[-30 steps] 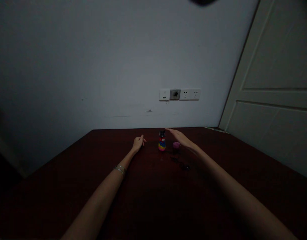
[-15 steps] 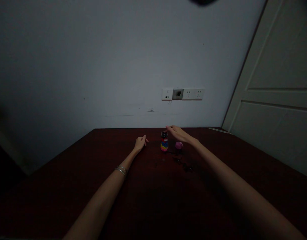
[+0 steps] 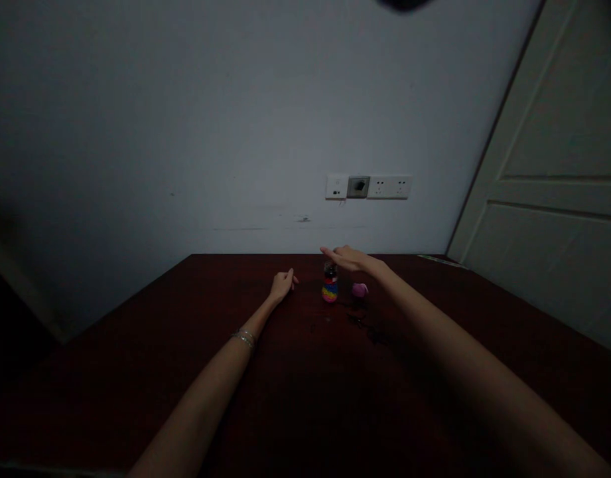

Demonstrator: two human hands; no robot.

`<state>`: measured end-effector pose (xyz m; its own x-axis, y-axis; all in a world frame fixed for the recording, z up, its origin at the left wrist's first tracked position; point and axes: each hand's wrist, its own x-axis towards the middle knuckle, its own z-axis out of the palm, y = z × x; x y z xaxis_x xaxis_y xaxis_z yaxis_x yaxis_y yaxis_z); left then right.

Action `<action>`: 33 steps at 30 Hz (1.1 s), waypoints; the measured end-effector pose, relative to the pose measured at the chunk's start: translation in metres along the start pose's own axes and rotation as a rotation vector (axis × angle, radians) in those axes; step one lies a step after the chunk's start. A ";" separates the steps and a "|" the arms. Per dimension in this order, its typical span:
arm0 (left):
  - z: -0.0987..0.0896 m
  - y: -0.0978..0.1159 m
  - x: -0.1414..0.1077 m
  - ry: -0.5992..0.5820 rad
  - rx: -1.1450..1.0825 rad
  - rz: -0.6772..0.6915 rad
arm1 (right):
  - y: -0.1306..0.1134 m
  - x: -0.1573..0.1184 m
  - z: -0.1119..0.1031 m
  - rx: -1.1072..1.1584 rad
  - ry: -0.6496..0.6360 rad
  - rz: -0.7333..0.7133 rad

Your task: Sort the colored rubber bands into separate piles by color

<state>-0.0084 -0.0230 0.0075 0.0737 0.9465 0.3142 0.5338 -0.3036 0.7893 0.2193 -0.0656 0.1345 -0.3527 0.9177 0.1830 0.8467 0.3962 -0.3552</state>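
Observation:
A small glass jar [image 3: 330, 289] filled with bright layers of pink, yellow, blue and red stands upright on the dark red table, its upper part dark. Right over its mouth is my right hand [image 3: 352, 259], palm down with fingers stretched out to the left. It hides part of the rim; whether it touches the glass I cannot tell. My left hand [image 3: 281, 285] rests on the table left of the jar, fingers loosely bent and apart, holding nothing I can see. A small pink object [image 3: 359, 290] lies right of the jar, under my right wrist.
Thin dark pieces [image 3: 357, 320], too dim to name, lie in front of the jar on the table [image 3: 295, 385]. Behind the table rises a pale wall with a row of sockets [image 3: 389, 186]. A panelled door [image 3: 548, 199] stands at the right.
My right hand has moved left and slightly down, from beside the jar's top to over its mouth. My left hand stays in place. The view has shifted slightly.

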 end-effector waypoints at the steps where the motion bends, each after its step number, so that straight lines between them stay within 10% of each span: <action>1: 0.000 0.000 0.000 0.000 0.003 0.001 | -0.001 0.002 0.001 -0.032 -0.026 0.029; 22: -0.001 0.000 -0.001 0.000 -0.010 -0.003 | -0.016 -0.011 -0.015 -0.029 0.048 -0.061; 33: -0.010 0.005 0.000 -0.121 -0.049 -0.020 | 0.028 -0.039 -0.042 -0.017 0.255 -0.051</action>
<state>-0.0140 -0.0254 0.0166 0.1660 0.9577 0.2350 0.4945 -0.2870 0.8204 0.2734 -0.0916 0.1558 -0.2851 0.8585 0.4262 0.8375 0.4394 -0.3249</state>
